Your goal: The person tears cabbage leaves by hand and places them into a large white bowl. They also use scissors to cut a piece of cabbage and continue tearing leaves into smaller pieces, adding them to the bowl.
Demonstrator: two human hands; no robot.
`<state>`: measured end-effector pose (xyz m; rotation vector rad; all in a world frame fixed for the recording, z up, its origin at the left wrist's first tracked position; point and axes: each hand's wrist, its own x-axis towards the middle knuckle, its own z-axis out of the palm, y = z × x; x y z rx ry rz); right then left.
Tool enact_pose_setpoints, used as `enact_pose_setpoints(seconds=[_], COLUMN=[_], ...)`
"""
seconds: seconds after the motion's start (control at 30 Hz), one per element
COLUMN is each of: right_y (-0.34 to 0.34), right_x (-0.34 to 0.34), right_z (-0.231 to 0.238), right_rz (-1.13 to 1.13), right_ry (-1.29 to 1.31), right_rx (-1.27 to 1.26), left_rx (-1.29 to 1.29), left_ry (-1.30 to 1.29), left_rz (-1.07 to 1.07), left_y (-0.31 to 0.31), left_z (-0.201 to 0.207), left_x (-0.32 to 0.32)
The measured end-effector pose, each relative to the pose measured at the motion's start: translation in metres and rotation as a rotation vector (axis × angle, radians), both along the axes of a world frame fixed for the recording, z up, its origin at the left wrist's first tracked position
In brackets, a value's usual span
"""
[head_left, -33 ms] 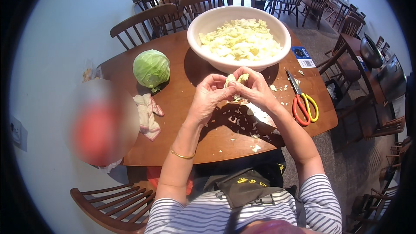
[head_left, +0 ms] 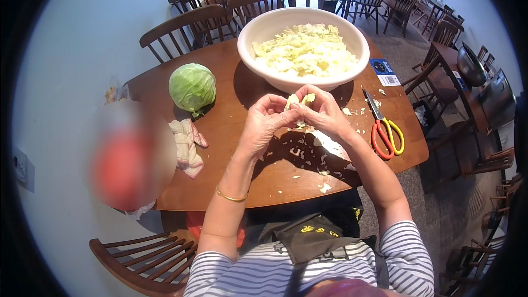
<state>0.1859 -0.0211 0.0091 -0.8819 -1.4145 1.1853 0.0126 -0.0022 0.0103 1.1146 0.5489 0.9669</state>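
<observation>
Between both hands, just in front of the bowl, is a small torn piece of pale cabbage leaf (head_left: 293,100). My left hand (head_left: 267,118) pinches one side of it with thumb and fingers. My right hand (head_left: 323,111) grips the other side, thumbs close together. Behind them stands a large white bowl (head_left: 250,58) heaped with torn pale-green cabbage (head_left: 308,49). A whole green cabbage (head_left: 192,88) sits to the left of the bowl. Scissors (head_left: 383,126) with one red and one yellow handle lie to the right, blades slightly apart.
Cabbage scraps (head_left: 324,187) are scattered over the brown wooden table (head_left: 231,187). Cloth gloves (head_left: 187,148) lie at its left, beside a blurred red shape (head_left: 125,168). A blue-and-white card (head_left: 385,71) is at the right edge. A wooden chair (head_left: 148,267) stands near left.
</observation>
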Motion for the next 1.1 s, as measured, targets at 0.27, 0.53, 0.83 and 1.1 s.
enact_pose_setpoints(seconds=[0.27,0.53,0.83,1.1], right_y=[0.000,0.000,-0.006,-0.001], right_x=[0.001,0.002,-0.010,-0.001], right_z=[0.005,0.003,0.001,-0.001], right_rz=[0.058,0.068,-0.283,0.029], right_ry=[0.032,-0.296,-0.779,-0.093], right_rx=[-0.111,-0.059,0.410,-0.147], left_rx=[-0.140,0.026,-0.139,-0.021], left_ry=[-0.004,0.103,-0.022,-0.011], left_rz=[-0.035,0.084,0.061,0.027], left_y=[0.004,0.012,0.010,0.004], left_z=[0.005,-0.008,-0.017,-0.010], left_x=[-0.010,-0.012,-0.003,-0.002])
